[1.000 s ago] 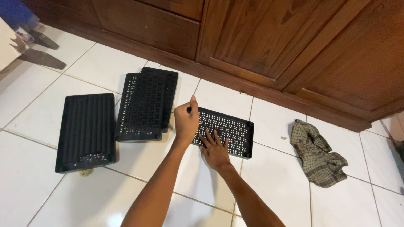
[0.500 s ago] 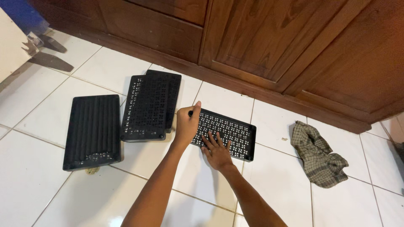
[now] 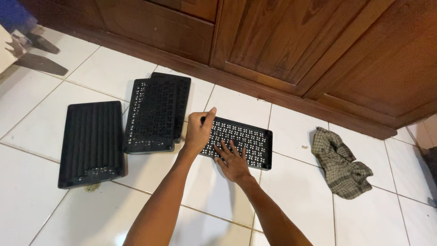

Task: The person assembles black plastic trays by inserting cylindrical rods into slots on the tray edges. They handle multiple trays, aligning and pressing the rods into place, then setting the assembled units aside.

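Dark wooden cabinet doors fill the top of the view, standing on a white tiled floor. On the tiles at the left lies a black ribbed tray, lengthwise away from the person. Just right of it sit 2 black perforated trays, one stacked on the other and slightly offset. A checked cloth lies crumpled on the floor at the right, well apart from the trays.

Nearest the person, between the stack and the cloth, a third black perforated tray lies flat on the floor, its long side running left to right, close to the cabinet base.

The left hand grips the left end of this tray, fingers curled around the short edge and thumb raised along the top. The right hand rests flat on the tray's near edge, fingers spread wide and pressing on the perforated surface, holding nothing within its grasp. Both forearms reach in from the bottom of the view.
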